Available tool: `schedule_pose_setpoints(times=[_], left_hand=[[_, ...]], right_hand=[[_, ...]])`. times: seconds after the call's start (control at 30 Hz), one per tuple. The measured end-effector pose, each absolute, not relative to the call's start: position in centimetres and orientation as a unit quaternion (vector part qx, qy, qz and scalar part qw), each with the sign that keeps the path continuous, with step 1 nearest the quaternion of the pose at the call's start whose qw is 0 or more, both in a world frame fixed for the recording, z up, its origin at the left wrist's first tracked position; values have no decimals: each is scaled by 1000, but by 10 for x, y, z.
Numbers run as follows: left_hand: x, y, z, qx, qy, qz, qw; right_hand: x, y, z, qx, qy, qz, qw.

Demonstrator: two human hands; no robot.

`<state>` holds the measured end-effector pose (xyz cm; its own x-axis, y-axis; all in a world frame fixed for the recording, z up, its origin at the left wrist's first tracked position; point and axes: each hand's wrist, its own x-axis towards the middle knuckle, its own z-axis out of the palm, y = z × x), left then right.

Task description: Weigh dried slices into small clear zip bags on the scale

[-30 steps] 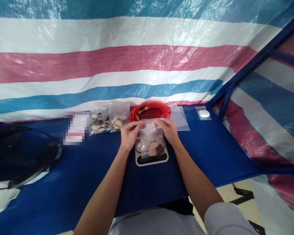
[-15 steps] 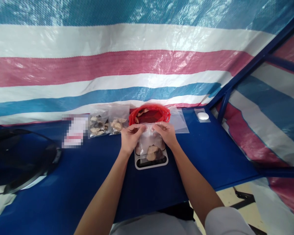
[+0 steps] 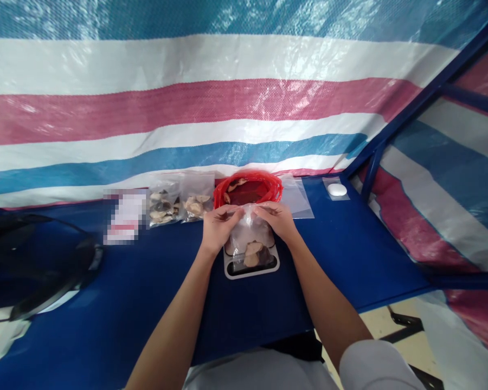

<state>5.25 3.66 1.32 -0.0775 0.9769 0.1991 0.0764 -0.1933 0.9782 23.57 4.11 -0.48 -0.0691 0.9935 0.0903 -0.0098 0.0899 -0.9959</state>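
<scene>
Between my two hands hangs a clear zip bag with a few pale and dark dried slices at its bottom. My left hand pinches the bag's top edge on the left, thumb against fingers. On the right of that same edge, my right hand pinches it too. Beneath the bag sits a white kitchen scale, its front display strip partly covered. Just behind my hands stands a red plastic bag with its mouth rolled open and some slices inside.
Two filled clear bags, one with darker slices and one with pale slices, lie left of the red bag. Flat empty bags lie right of it. A white oval object rests farther right. A black rounded object occupies the left.
Both hands keep their pinch on the zip bag's top edge and have barely shifted. The other things stay where they were, apart from a slight camera movement.
</scene>
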Motion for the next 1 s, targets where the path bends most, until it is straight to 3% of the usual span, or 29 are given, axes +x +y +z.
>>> schedule_pose_setpoints(times=[0.57,1.0], left_hand=[[51,40,12,558,489,508,437],[45,41,9,556,474,528,433]], right_hand=[[238,38,-2,-464,-566,487,476],[240,42,-8,-461,-545,446,540]])
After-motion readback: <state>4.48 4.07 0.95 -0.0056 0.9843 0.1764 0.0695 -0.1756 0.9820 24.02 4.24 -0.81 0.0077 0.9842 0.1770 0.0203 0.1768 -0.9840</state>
